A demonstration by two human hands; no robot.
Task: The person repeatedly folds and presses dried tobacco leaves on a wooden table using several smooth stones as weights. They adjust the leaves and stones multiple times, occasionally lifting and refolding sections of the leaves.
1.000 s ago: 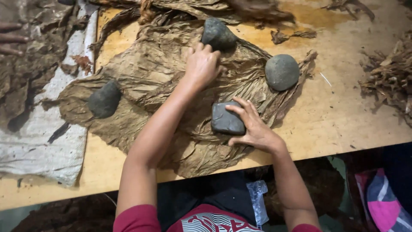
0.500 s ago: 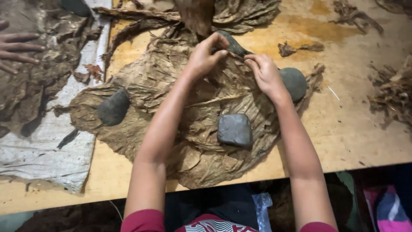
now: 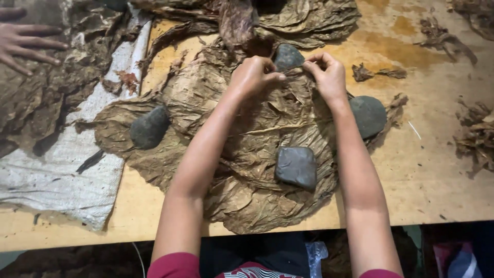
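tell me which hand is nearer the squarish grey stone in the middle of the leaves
Neither by much. The left hand and right hand both pinch the leaf edge well beyond the squarish stone, left and right of it.

Far stone (image 3: 287, 55) partly hidden (perhaps by hands).

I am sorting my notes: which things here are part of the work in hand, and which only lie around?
In use: left hand, right hand, spread brown leaf, four grey stones on it.

Lying about: white sack cloth, leaf scraps, another person's hand.
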